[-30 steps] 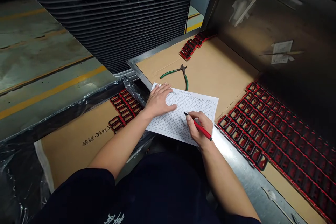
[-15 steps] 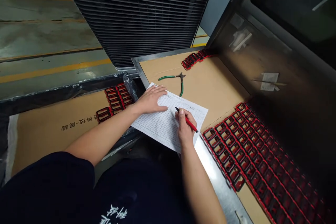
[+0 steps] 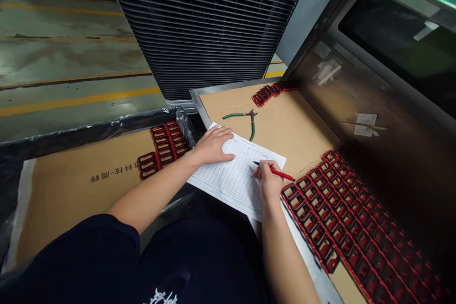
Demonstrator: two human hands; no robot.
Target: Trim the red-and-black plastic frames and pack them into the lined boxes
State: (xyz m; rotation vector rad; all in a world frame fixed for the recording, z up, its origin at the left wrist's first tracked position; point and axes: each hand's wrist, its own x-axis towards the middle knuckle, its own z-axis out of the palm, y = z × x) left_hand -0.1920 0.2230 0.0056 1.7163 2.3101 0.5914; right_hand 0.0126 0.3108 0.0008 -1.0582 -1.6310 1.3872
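Note:
A printed sheet of paper (image 3: pixel 228 180) with a grid of rows and columns lies tilted at the bench's near edge. My left hand (image 3: pixel 214 146) rests flat on its upper left part, thumb spread from the fingers. A red pen (image 3: pixel 283 174) with a dark tip is gripped in my right hand (image 3: pixel 270 178), over the sheet's right side. The pen tip points up and left; whether it touches the paper I cannot tell. Just beyond the sheet lie green-handled cutting pliers (image 3: pixel 252 121), their handles apart.
Rows of red-and-black frame-shaped parts (image 3: pixel 331 199) cover the bench at right, with a smaller group (image 3: pixel 267 93) at the back. More such parts (image 3: pixel 164 147) lie on cardboard (image 3: pixel 81 199) in a black-lined tray at left. A tall stack of black ribbed trays (image 3: pixel 213 23) stands behind.
My right hand has shifted right across the sheet with the pen, which now lies flatter. My left hand stays on the paper. The camera view has moved slightly.

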